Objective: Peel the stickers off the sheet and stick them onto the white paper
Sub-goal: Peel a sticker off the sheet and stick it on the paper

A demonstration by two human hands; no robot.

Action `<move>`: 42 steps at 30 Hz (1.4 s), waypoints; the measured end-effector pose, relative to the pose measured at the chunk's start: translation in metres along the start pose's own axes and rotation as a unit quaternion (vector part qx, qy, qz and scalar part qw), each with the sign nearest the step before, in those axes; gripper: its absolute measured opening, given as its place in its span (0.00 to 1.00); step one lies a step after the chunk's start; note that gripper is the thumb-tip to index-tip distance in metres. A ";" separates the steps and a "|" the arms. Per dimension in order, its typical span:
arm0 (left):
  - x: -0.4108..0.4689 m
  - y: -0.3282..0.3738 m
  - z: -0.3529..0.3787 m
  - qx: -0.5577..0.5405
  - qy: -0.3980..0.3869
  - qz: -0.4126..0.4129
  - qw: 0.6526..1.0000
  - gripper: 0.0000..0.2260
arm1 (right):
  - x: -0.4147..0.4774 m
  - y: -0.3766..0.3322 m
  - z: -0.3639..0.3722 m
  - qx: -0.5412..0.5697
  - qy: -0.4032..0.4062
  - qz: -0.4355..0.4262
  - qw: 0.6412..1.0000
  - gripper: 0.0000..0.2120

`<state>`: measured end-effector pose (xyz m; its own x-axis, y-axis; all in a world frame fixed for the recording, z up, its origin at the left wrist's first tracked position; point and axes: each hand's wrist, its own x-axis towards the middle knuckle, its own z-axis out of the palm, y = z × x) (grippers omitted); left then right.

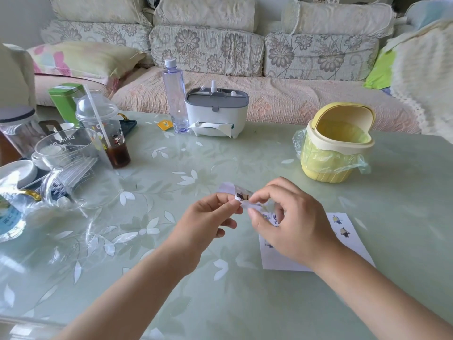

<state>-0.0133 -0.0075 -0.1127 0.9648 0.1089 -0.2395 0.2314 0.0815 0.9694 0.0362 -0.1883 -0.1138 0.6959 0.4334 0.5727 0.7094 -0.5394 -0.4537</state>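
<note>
1. The sticker sheet [242, 195] is held above the bench [245, 153], pinched at its left edge between thumb and forefinger of the left grip [208, 217].
2. Its right end is pinched by the curled thumb and forefinger of the right grip [289, 222].
3. The white paper [355, 246] lies flat on the bench and is partly hidden under the right grip; several stickers [337, 219] are seen on it.
4. A yellow bin [335, 148] is set beyond the paper; a tissue box [217, 114], bottle [175, 94] and lidded cup [107, 133] are set well apart, farther back.
</note>
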 end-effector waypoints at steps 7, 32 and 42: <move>-0.003 0.000 0.007 0.050 0.034 0.083 0.995 0.07 | 0.003 -0.005 0.004 0.022 0.014 0.010 1.000 0.09; -0.003 -0.008 0.023 0.080 0.082 0.123 0.986 0.05 | 0.005 -0.017 0.000 0.124 0.008 0.232 0.965 0.07; -0.004 -0.008 0.019 0.158 0.087 0.175 0.968 0.06 | 0.010 -0.008 -0.004 0.151 -0.043 0.152 0.976 0.04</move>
<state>-0.0170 -0.0273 -0.1189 0.9616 0.2431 0.1278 -0.0523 -0.2948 0.9541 0.0372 -0.1828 -0.1022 0.8769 0.3528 0.3264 0.4604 -0.4216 -0.7812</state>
